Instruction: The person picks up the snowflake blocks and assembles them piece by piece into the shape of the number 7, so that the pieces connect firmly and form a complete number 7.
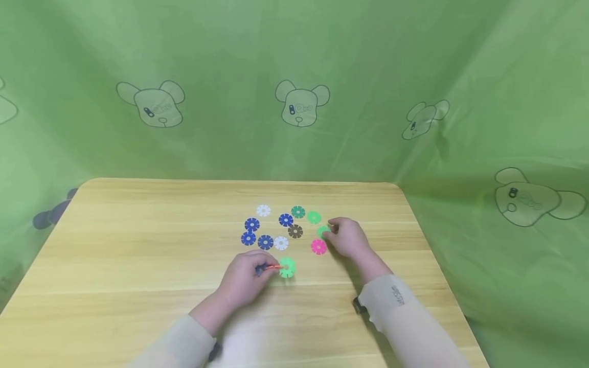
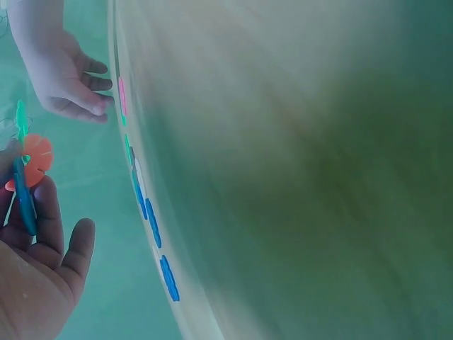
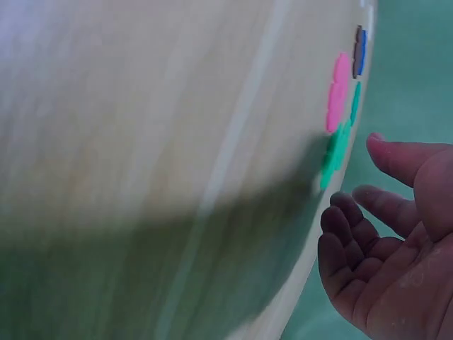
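My left hand (image 1: 241, 280) pinches a small joined piece of notched plastic discs above the table. An orange disc (image 2: 40, 159) and a blue disc (image 2: 24, 202) show in its fingers in the left wrist view. A bright green disc (image 1: 289, 274) sticks out to the right of the fingertips. Over on the right, my right hand (image 1: 352, 239) reaches to a green disc (image 1: 321, 233) on the table, partly covered by its fingers. In the right wrist view, thumb and index finger stand apart with nothing between them. A pink disc (image 1: 318, 252) lies just nearer.
Other notched discs lie flat in a loose group: a light green one (image 1: 314, 222), a dark green one (image 1: 298, 216), a brown one (image 1: 295, 236), white ones (image 1: 264, 214) and several blue ones (image 1: 251, 229). The wooden table (image 1: 138, 245) meets a green curtain (image 1: 230, 143) behind.
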A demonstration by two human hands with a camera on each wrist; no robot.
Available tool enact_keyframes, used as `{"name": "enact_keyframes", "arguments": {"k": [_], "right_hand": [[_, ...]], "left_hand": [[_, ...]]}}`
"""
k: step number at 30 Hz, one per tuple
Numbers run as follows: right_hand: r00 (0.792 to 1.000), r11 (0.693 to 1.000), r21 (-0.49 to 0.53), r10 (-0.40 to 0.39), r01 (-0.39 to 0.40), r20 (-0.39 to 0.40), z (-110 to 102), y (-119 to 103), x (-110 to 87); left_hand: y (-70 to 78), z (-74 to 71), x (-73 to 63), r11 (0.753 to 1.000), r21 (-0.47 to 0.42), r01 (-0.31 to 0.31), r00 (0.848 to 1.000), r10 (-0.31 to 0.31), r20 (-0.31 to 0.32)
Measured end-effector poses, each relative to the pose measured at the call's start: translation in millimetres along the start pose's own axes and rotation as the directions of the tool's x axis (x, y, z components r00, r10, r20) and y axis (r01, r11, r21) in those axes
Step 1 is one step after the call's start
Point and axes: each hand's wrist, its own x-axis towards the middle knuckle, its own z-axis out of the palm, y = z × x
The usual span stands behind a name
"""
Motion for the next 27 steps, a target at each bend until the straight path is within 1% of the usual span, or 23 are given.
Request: {"name": "enact_keyframes", "arguments": {"k": [4,11,17,27], "right_hand": [[1.0,0.996,-0.088,0.008,-0.007,0.012,3.6,-1.7,1.7],[0.998,0.991,-0.126,0.043,-0.038,0.041,10.1,-3.2,3.5],[0.998,0.981,-0.193,0.037,-0.028,0.042,13.2,-4.4,2.9],[1.0,0.983,-0.185,0.021,-0.016,0.023,15.8,-0.2,4.6]], "left_hand": [[-1.0,0.4,-0.3,1.0,-0.008,-0.011,1.0,0.01,-0.004],[-1.2,0.1,0.0,1.0,-0.019,-0.019,1.0,0.019,-0.001],[-0.5,-0.2,0.3,0.999,-0.026,-0.023,1.0,0.023,-0.003],[-1.1,1.0,-0.1,0.999,-0.034,-0.017,1.0,0.017,-0.004]]}}
